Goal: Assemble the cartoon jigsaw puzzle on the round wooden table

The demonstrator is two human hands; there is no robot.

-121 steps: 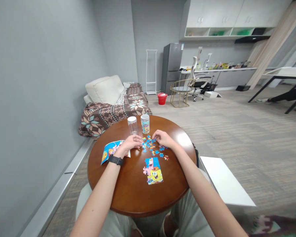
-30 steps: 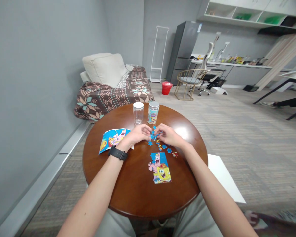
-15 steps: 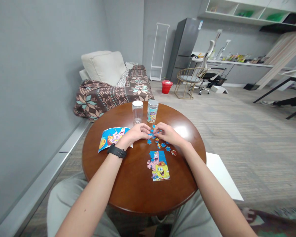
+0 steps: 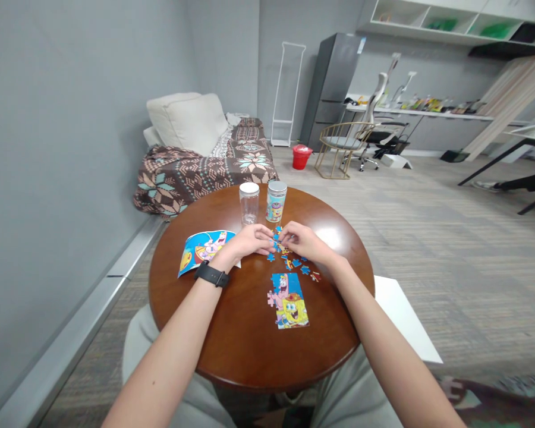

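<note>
My left hand (image 4: pixel 254 240), with a black watch (image 4: pixel 212 274) on its wrist, is over the left edge of a pile of loose jigsaw pieces (image 4: pixel 296 262). Its fingers are curled together, and what they hold is too small to make out. Facing it, my right hand (image 4: pixel 307 242) has thumb and fingers pinched on a puzzle piece at the pile. Nearer to me lies a partly joined jigsaw puzzle (image 4: pixel 289 302) with a yellow and a pink cartoon figure. A curled picture sheet (image 4: pixel 209 245) of cartoon figures rests left of the pile, partly behind my left hand.
Behind my hands stand a clear jar (image 4: pixel 249 204) with a white lid and a cartoon-printed jar (image 4: pixel 276 202) with a grey lid. All this is on a round brown table (image 4: pixel 245 339). Beyond are a covered sofa (image 4: pixel 205 169), a red bucket (image 4: pixel 301 157) and chairs.
Both hands stay at the pile, with small finger movements among the pieces. My left leg has shifted inward under the table. The joined puzzle and jars stay in place.
</note>
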